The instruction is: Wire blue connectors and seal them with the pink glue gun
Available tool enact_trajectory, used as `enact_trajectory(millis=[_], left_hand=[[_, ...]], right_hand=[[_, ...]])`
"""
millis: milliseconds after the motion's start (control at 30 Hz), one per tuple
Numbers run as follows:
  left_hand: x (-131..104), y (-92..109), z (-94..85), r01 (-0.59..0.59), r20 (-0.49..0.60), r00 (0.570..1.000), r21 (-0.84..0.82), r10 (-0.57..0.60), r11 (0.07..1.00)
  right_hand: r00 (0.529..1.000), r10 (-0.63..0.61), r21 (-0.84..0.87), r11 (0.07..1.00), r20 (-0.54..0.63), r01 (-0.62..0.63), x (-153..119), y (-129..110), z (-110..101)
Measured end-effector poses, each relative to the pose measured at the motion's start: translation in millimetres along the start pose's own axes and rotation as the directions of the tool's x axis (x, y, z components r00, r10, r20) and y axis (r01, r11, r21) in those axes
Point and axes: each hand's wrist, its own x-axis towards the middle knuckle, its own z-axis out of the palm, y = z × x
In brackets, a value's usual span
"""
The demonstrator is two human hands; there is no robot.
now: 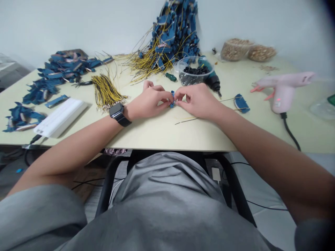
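Observation:
Between my fingertips, over the middle of the table, is a small blue piece point(172, 99). My left hand point(151, 101) pinches it from the left, with a dark watch on that wrist. From the right, the thumb and forefinger of my right hand point(195, 100) close on its other side. Fine detail of the piece is hidden by the fingers. Thin dark and yellow wires run out near my right hand, towards a blue part point(241, 103) lying to the right. Another dark wire end point(186, 121) lies on the table below my right hand.
Blue pieces are heaped at the left point(62, 68) and back point(178, 35). A yellow-black wire bundle point(107, 90) and white box point(60, 118) lie left. Behind my hands are a tub point(196, 75), screwdriver point(171, 77) and drill point(213, 82); a pink glue gun point(284, 90) is right.

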Motion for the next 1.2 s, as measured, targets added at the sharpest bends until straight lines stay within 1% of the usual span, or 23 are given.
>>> enact_trajectory(millis=[200, 433, 733, 1200], left_hand=[[-1.6, -2.7, 2.2, -0.046, -0.022, 0.999, 0.052, 0.047, 0.998], [-2.6, -1.9, 1.0, -0.026, 0.016, 1.0, 0.071, 0.025, 0.997], [-3.0, 2.1, -3.0, -0.053, 0.044, 0.998, 0.073, 0.049, 0.996], [-3.8, 2.7, -3.1, -0.04, 0.052, 0.998, 0.08, 0.036, 0.996]], right_hand=[[0.999, -0.041, -0.005, 0.999, -0.008, 0.041, 3.1, 3.9, 5.1], [0.998, -0.058, -0.002, 0.998, -0.013, 0.058, 3.3, 3.9, 6.6], [0.998, -0.067, -0.047, 0.997, 0.011, 0.068, 2.1, 2.6, 5.9], [0.997, -0.071, -0.066, 0.995, 0.017, 0.072, 2.5, 3.3, 6.3]])
